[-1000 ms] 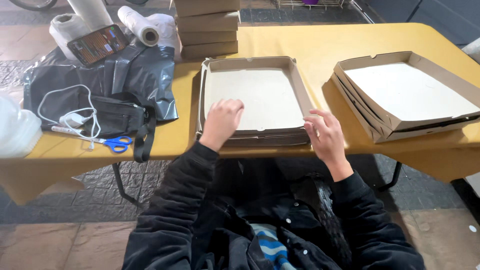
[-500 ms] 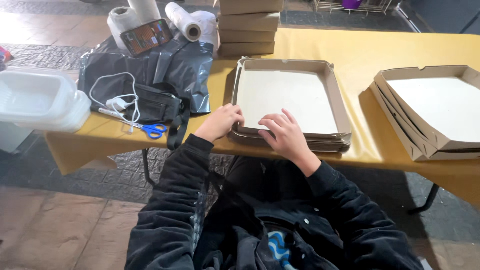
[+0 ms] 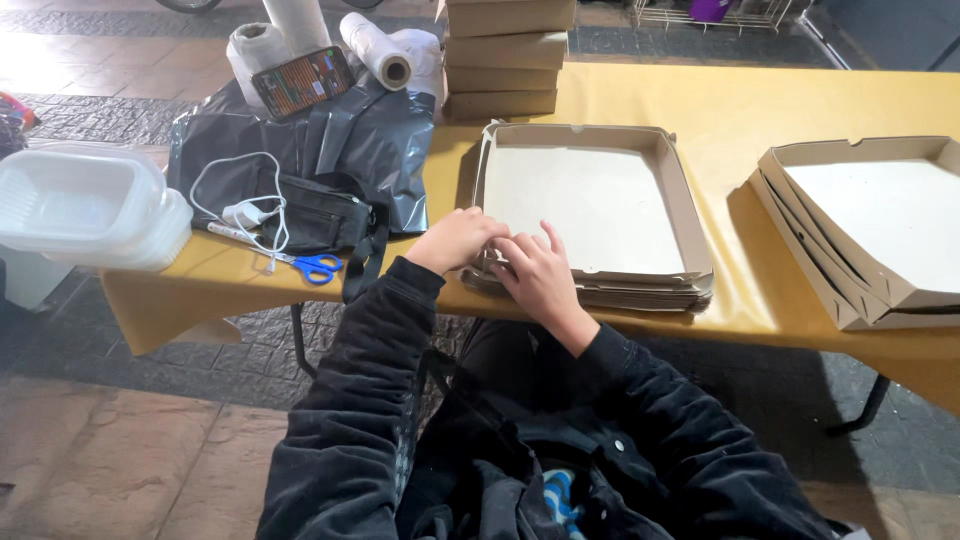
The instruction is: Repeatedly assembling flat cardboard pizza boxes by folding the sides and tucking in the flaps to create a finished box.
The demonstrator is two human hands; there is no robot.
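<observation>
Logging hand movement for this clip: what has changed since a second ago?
The right hand slid left along the near edge of the cardboard tray until it sits beside the left hand at the near left corner. The left hand barely moved. Tray stack, scissors and black pouch stayed put.

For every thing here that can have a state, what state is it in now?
Left hand: fingers curled on the near left corner of the top tray.
Right hand: resting on the near edge beside it.
Top cardboard tray: open, empty, on a stack of flat ones.
Trays at right: open, nested.
Closed boxes: stacked.
Blue scissors: shut, lying flat.
Plastic containers: empty, nested.
Black pouch: zipped.
</observation>
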